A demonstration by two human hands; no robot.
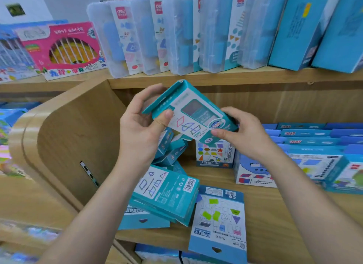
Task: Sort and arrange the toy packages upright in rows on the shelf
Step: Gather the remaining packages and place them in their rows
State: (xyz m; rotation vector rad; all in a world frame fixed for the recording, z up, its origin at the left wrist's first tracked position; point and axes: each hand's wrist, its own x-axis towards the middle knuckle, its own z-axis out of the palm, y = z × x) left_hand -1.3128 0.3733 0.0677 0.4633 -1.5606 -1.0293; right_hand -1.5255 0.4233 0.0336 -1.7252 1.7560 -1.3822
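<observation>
I have a flat teal cardboard toy package with outlined shapes on its white face [191, 114] lifted above the pale wooden middle shelf [265, 208], tilted with its hang-tab end up and to the left. My left hand [141, 126] clasps that upper end, thumb on the front and fingers curled behind. My right hand [243, 134] closes on the lower right corner, fingertips along the bottom edge. So both grips are narrow and closed on this one box.

By my reckoning the job is at an early stage on this shelf. Below my hands a loose heap of matching teal boxes [167, 195] lies flat and askew at the near left, with a few more tumbled behind it. A light-blue carded pack of coloured geometric pieces [220, 220] lies face up just right of that heap, near the front edge. Farther back, one small box printed with coloured shapes [215, 153] stands upright, and to the far right blue boxes [306, 138] are stacked flat.

What is left: stand this box up, then right the heap into rows.
</observation>
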